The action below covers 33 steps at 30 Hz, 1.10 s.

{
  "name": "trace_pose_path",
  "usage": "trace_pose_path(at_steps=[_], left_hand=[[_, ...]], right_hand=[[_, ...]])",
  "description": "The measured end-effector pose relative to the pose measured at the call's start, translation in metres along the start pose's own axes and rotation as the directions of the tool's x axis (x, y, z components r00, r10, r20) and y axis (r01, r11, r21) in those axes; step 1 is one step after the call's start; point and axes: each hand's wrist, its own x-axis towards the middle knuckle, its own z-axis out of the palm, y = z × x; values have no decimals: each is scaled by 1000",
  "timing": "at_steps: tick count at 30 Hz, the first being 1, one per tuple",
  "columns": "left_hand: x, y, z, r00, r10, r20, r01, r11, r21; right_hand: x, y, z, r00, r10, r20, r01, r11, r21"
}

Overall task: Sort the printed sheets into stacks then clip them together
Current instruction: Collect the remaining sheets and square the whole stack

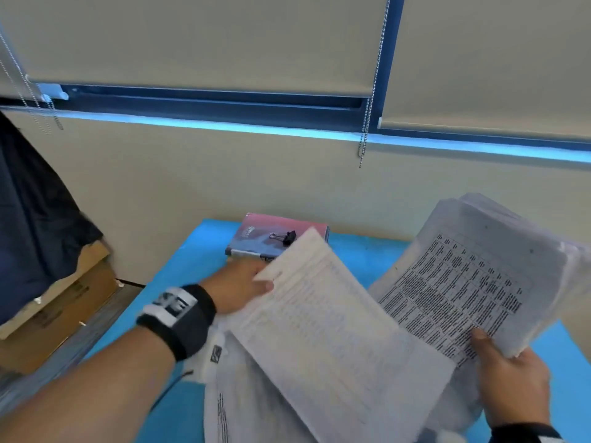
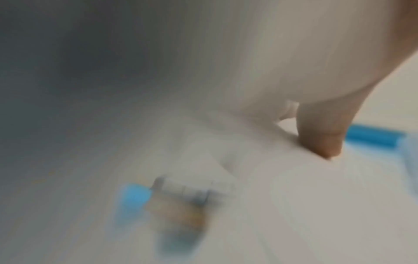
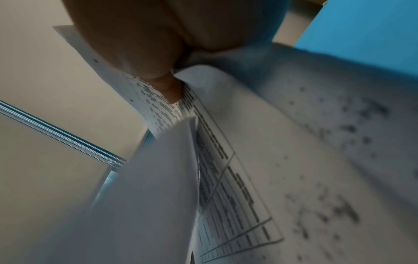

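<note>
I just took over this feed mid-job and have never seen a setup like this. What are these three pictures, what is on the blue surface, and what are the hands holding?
No machine here: a person works bare-handed, wearing three cameras. The head view looks down at both hands; the other two look along each wrist, and the left one is badly blurred.

The left hand grips a lifted white printed sheet. The right hand holds a thick stack of printed table pages, thumb on top. More loose white sheets lie on the blue tabletop. At its far edge sits a pink and blue book with a black binder clip on top.
</note>
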Motion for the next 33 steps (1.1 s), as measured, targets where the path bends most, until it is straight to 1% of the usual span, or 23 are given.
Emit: trace_pose_path(at_steps=[1,2,4,5,6,7,8,9,10,11,13,16,18,20,22,23,25,26,28,29,30,31,33], left_hand=[[-3,13,-21,998,56,-40,-56,998,-20],[-5,22,-40,994,83,-67,-89,992,-92],[-7,30,-71,995,71,-64,-90,919,-384],[-2,23,-79,997,50,-55,-69,899,-433],[5,11,-82,999,4,-48,-20,935,-355],[11,-4,-81,996,-79,-39,71,984,-165],[16,-25,-73,981,-185,-49,188,981,53],[17,-43,-62,953,-293,-84,304,933,195],[15,-60,-49,926,-367,-86,376,885,276],[10,-74,-35,910,-409,-66,408,858,312],[-1,-91,-12,898,-439,-32,428,856,291],[-13,-99,4,926,-371,-73,378,913,149],[-20,-98,4,939,-318,-132,317,948,-26],[-29,-87,-2,950,-285,-127,263,951,-165],[-33,-75,-12,957,-258,-135,224,949,-223],[-33,-68,-18,955,-242,-169,196,948,-250],[-35,-55,-32,945,-216,-245,113,920,-375],[-36,-48,-40,945,-218,-245,84,884,-461],[-40,-36,-52,964,-191,-183,52,816,-575],[-42,-32,-54,976,-157,-150,42,814,-579],[-45,-28,-54,986,-114,-121,31,842,-538],[-47,-26,-51,995,-60,-82,16,891,-455],[-49,-20,-30,998,13,55,1,969,-248]], right_hand=[[2,2,1,1000,0,-6,0,1000,-8],[4,4,1,1000,0,-12,0,1000,-14],[4,6,3,1000,-5,-14,5,1000,-15],[3,5,5,1000,-5,-6,5,1000,-14],[2,5,6,1000,-5,5,5,1000,-13],[-1,3,6,1000,-5,16,5,1000,-14],[-4,1,6,1000,-4,29,5,1000,-11],[-6,-2,5,999,-9,43,9,1000,-5],[-8,-5,4,998,-15,54,14,1000,5],[-10,-7,2,998,-21,63,21,1000,8],[-10,-8,-2,996,-30,78,31,1000,-1],[-7,-4,-6,997,-29,73,32,999,-28],[-4,-2,-6,998,-28,61,30,999,-31],[-4,1,-6,998,-31,49,32,999,-23],[-4,2,-7,998,-31,48,32,999,-10],[-4,2,-8,998,-31,50,31,1000,-3],[-3,3,-11,998,-28,52,28,1000,-3],[-3,3,-13,998,-28,50,29,1000,-5],[-2,4,-15,999,-23,42,23,1000,-5],[-2,3,-16,999,-14,36,14,1000,-5],[-2,4,-17,1000,-6,30,6,1000,-7],[-2,4,-18,1000,-4,24,4,1000,-8],[-1,4,-21,1000,-2,19,2,1000,-11]])
